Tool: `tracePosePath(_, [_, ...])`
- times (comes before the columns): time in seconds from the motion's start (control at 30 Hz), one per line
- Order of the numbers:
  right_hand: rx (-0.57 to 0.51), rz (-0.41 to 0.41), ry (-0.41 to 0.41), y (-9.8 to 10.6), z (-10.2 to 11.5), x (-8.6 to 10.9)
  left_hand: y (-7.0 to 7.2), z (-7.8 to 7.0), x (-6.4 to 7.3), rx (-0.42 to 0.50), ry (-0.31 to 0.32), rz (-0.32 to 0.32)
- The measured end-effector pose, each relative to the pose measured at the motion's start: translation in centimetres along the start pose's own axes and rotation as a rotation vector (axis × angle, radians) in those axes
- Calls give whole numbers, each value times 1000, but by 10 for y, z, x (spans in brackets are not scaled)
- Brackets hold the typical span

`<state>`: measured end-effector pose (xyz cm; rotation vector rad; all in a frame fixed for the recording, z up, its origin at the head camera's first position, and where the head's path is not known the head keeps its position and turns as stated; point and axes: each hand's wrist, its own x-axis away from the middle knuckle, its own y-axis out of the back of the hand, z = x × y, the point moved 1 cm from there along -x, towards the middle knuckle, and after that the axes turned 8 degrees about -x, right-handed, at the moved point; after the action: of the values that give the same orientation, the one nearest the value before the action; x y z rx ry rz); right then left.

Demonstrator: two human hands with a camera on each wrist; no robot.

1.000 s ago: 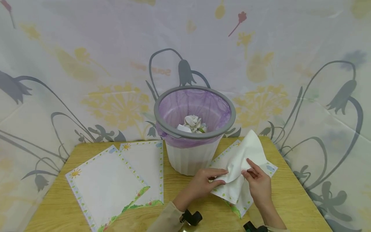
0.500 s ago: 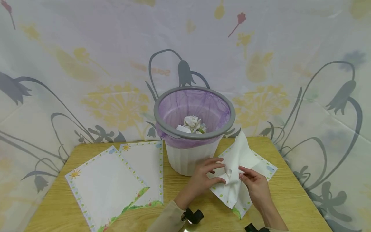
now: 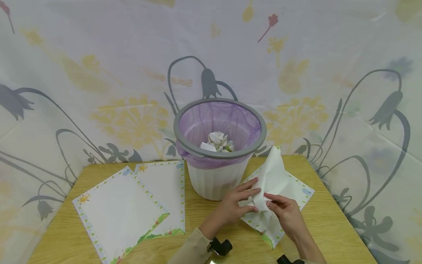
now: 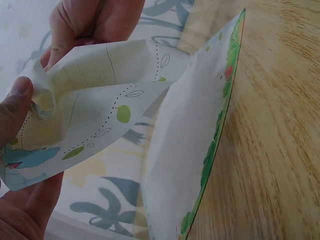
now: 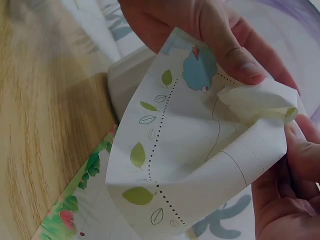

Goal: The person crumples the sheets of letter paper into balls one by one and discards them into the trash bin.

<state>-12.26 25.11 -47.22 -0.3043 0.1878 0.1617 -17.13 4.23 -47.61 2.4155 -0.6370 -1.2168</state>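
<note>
Paper in work: creased white sheet with printed leaf border and blue patch (image 3: 273, 168), at 4 o'clock of the bin in the head view. Both hands on it. Left hand (image 3: 234, 203) at the sheet's 8 o'clock, thumb on one face, other fingers behind, gripping. Right hand (image 3: 289, 215) at its 4 o'clock, pinching a fold between thumb and fingers. Middle bunched up between the two, peak pointing to 12 near the bin's rim. Wrist views show leaf-and-dot print plus faint lines across the folds.

Beneath it: flat white sheet with leaf border and green grass-print edge (image 3: 298, 190), diamond-wise on the surface, cloud corner at 3 o'clock, grass corner at 6. Contact between the two sheets: can't tell.

Bin: white ribbed bin with grey rim (image 3: 214, 185), upright at the back. Thin purple plastic liner (image 3: 197, 123) folded over the rim. Crumpled white paper wads (image 3: 218, 139) inside.

At 8 o'clock of the bin: tilted white sheet with sun print (image 3: 120, 212), partly covering a straighter white bordered sheet (image 3: 169, 198). Both flat.

Surface: yellowish wood-grain surface (image 3: 333, 234). Pale curtain with grey and yellow flower print (image 3: 217, 44) at 12.
</note>
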Motion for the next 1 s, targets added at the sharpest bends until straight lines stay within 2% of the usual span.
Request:
tracePosePath(0.13, [52, -11, -20, -3, -1, -2, -1, -2, 2, 87, 74, 30])
tracePosePath(0.27, [192, -33, -44, -5, -1, -2, -1, -5, 3, 55, 120, 31])
tracePosePath(0.37, [268, -50, -29, -8, -4, -3, -2, -6, 4, 7, 155, 8])
tracePosePath(0.43, [299, -94, -16, -11, -7, -2, -2, -6, 4, -5, 177, -10])
tracePosePath(0.53, [365, -171, 12, -16, -8, -2, -2, -5, 3, -39, 171, -49])
tracePosePath(0.63, [440, -239, 87, -21, -8, -2, -3, -4, 2, -69, 162, -91])
tracePosePath(0.73, [565, -283, 203, -24, -6, -3, -2, -3, 1, -81, 152, -122])
tracePosePath(0.9, [808, -287, 419, -23, -1, -1, 0, -1, 2, -118, 155, -153])
tracePosePath(1.0, [885, -272, 526, -19, 2, 0, 1, 0, 3, -169, 148, -154])
